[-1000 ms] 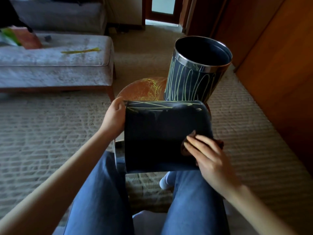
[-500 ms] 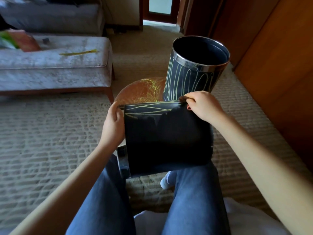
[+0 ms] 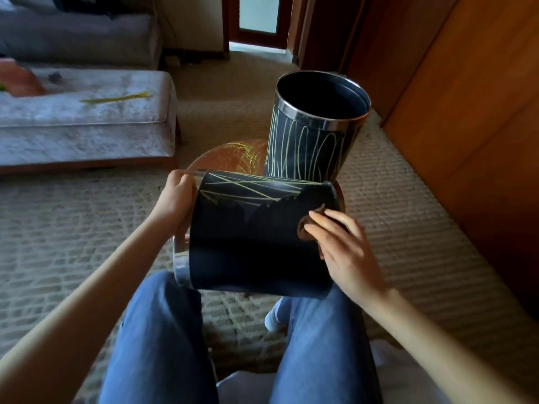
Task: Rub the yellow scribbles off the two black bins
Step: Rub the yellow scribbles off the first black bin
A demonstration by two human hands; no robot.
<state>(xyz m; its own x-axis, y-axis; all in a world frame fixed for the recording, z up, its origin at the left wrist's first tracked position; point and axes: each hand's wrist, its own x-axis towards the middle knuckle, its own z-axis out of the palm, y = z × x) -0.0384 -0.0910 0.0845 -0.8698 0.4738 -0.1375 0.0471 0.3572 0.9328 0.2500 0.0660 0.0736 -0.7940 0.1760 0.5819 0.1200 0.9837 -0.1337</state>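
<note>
Black wall, chrome rim: the near bin (image 3: 248,243) lies on its side across the person's knees, between the two hands, with its mouth turned toward the left one. The left hand (image 3: 175,196) has its fingers curled over that rim, bracing. The right hand (image 3: 347,252) sits at the base end, fingers stretched out and pressing a brown cloth (image 3: 304,228) onto the wall. Hands apart, then, one at each end.

Rubbing on the first bin looks to be under way. The broad face beside the right hand reads plain black, while yellow scribbles (image 3: 248,189) cross the far strip, beyond both sets of fingertips. Next call, by my reckoning — carry the cloth up and leftward onto those lines, or roll the bin toward the body, with the left hand bracing so it doesn't spin.

Beyond the right hand the upright bin (image 3: 306,153) stands on a small round counter (image 3: 230,157), looped in yellow and apparently not started. Its inside shows dark, with nothing in it that I can see — the near bin's inside is hidden.
</note>
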